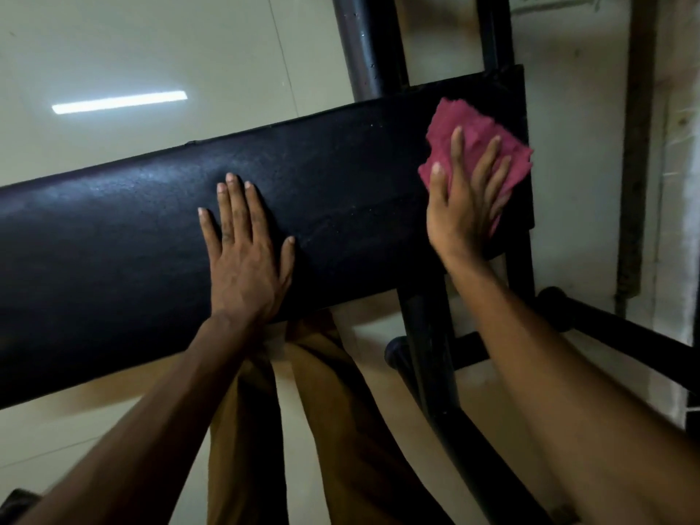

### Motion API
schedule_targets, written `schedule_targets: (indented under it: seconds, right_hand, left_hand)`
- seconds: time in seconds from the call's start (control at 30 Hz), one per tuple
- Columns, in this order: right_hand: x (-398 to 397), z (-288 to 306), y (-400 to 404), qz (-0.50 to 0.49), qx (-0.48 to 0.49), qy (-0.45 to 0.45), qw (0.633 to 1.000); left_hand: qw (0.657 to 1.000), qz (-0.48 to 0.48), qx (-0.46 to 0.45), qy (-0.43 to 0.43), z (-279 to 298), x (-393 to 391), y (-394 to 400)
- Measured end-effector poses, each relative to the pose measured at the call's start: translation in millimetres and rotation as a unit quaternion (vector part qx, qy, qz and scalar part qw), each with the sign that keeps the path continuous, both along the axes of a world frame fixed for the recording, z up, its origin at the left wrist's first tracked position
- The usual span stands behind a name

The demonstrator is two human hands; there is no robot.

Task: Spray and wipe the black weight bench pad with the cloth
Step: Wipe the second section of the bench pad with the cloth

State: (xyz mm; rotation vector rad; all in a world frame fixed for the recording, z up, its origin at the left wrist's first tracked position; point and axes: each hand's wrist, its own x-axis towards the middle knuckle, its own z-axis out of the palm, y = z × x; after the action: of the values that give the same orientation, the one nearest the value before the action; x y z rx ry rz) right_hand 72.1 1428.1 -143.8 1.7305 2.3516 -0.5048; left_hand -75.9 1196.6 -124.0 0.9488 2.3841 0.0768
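Both hands' grip flat, fingers straight: right hand (460, 206) half-hiding cloth (481, 145), pad (341, 191) cut off left

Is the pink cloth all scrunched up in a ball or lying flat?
Lying mostly flat. The pink cloth spreads across the black bench pad under the right hand, whose straight fingers press it down. Its edges look rumpled.

A single head-worn camera looks steeply down from just above the black bench pad (151, 229), which runs across the middle of the view from near left to far right. It sits close: both forearms enter from the near edge, and the person's brown trousers (329, 430) show directly below. Pale floor tiles (132, 51) fill the far left, a wall (591, 108) the far right.
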Motion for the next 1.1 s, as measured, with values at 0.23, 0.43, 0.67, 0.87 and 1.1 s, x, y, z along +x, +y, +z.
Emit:
schedule_targets:
  seconds: [0.23,0.43,0.67,0.87,1.1]
  right_hand:
    - [-58,1,-20,0.14,-0.006,-0.022,0.99]
    - [-89,-6,-51,0.376,-0.002,-0.009,0.926]
    - [-69,6,8,0.357,-0.031,-0.035,0.933]
    - [-27,12,59,0.142,-0.055,-0.019,0.988]
    - [30,12,55,-0.03,-0.033,-0.013,0.999]
  left_hand:
    - [0.999,-0.02,-0.016,-0.037,2,-5,1]
    - [0.999,-0.018,-0.011,-0.028,2,-4,-2]
    - [0.998,-0.033,0.007,-0.051,11,-15,-9]
    - [0.996,-0.037,0.004,-0.077,18,-21,-10]
    - [0.994,-0.015,-0.028,-0.107,26,-17,0]
